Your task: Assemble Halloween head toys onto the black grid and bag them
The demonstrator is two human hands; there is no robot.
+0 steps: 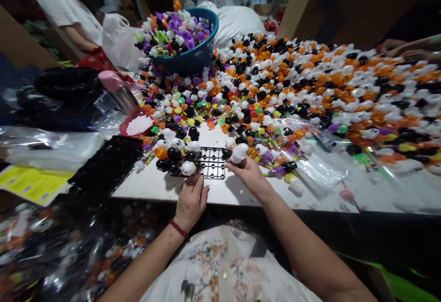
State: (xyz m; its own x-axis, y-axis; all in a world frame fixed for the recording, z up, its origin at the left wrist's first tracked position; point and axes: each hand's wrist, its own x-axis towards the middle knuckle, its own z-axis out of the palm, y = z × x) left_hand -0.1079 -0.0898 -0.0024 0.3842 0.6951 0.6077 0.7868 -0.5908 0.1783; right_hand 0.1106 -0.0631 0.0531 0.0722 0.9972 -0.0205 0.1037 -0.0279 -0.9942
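A black plastic grid (212, 163) lies on the white table in front of me. Its left part is filled with white, black and orange Halloween figure toppers, among them a white ghost topper (188, 169). My left hand (192, 201) is at the grid's near edge, fingers closed on it beside that ghost. Over the grid's right edge, my right hand (251, 176) grips a white topper (239, 153). A black topper (226, 153) sits right by its fingertips; whether it is held too, I cannot tell.
A large heap of toppers (292, 77) covers the table's back and right. Behind it stands a full blue basket (203, 54). Stacked black grids (106, 164), a red dish of white powder (126, 127) and a pink-lidded bottle (119, 92) are left; clear bags (319, 173) lie right. Other people stand nearby.
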